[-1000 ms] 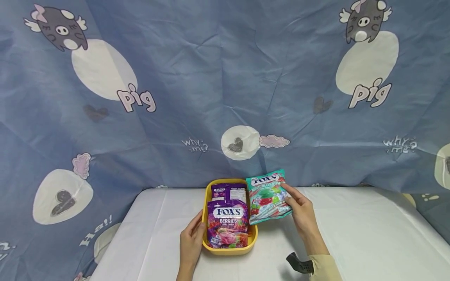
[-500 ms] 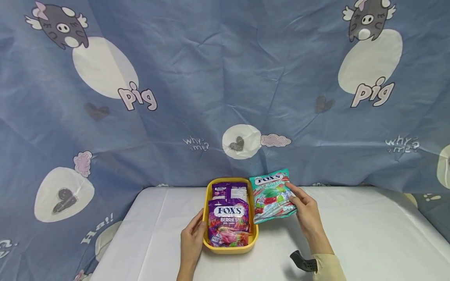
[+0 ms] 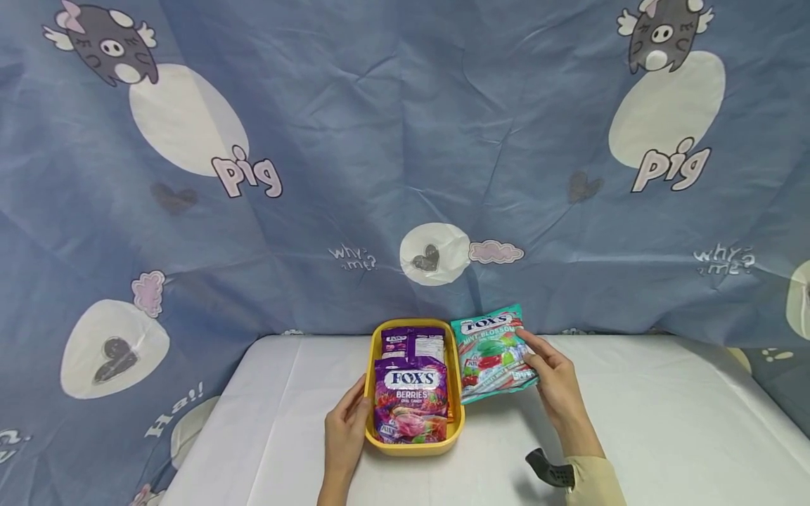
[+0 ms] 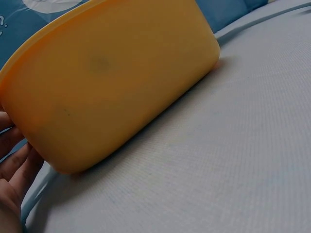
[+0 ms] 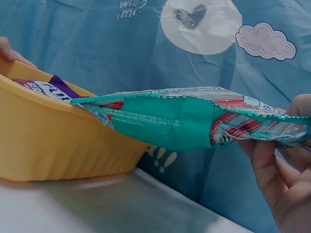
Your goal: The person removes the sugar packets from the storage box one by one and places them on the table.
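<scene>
In the head view, my left hand [image 3: 345,425] rests against the left side of a yellow plastic basket [image 3: 414,450], its fingers lying along the outer wall near the rim. Inside lie purple candy packs; a bag of Fox's Berries candy [image 3: 411,407] is in front, with another purple bag [image 3: 430,346] behind it. My right hand [image 3: 557,383] pinches a green bag of Fox's Mint Blossom candy [image 3: 490,355] by its right edge, thumb on top and fingers underneath. From the right wrist, this bag [image 5: 160,121] is nearly flat, its far end overlapping the basket rim.
A white cloth-covered table [image 3: 664,422] lies under everything. Close behind the basket hangs a blue curtain [image 3: 316,211] with pig prints. A black strap [image 3: 549,469] sits at my right wrist by the beige sleeve [image 3: 595,481].
My right hand has carried the green candy bag slightly to the right, away from over the basket's right rim. The left hand stays at the basket's left side.
</scene>
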Motion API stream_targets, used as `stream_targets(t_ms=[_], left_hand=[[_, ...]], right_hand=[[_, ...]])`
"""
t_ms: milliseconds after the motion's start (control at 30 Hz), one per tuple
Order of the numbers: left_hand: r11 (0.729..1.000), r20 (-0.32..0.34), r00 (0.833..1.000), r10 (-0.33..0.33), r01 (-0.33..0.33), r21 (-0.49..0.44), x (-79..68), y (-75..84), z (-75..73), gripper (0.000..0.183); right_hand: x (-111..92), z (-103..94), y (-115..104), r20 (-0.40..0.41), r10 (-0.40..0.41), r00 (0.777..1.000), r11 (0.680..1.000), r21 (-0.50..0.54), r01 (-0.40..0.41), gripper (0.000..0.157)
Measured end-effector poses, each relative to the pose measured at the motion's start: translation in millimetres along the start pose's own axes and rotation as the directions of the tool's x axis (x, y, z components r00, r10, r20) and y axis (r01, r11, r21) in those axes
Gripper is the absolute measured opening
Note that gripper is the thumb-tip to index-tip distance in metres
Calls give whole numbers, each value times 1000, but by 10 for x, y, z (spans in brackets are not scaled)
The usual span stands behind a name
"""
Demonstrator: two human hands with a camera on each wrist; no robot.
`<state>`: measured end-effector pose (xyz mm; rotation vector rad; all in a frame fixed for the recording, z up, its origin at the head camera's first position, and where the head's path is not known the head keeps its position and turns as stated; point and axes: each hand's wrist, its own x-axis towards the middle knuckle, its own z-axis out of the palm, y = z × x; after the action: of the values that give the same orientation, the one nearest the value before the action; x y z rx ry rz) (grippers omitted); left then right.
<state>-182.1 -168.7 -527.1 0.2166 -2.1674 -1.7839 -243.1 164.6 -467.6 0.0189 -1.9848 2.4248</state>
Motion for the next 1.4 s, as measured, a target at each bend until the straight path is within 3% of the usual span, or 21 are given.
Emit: stream_targets(t_ms=[333,1000,1400], left_hand=[[998,-12,998,58,-58,-21,-8,-10,-2,37],[1000,-11,1000,19,-19,-9,-10,-10,-2,38],[999,-10,999,34,-34,-27,-15,-4,-5,38]], right_hand=[[-9,-50,21,-2,-3,1000,999,-50,3,41],[79,-114,290,22,25,999,999,-34,-24,44],[99,-109,422,-39,103,994,983,-147,-108,44]])
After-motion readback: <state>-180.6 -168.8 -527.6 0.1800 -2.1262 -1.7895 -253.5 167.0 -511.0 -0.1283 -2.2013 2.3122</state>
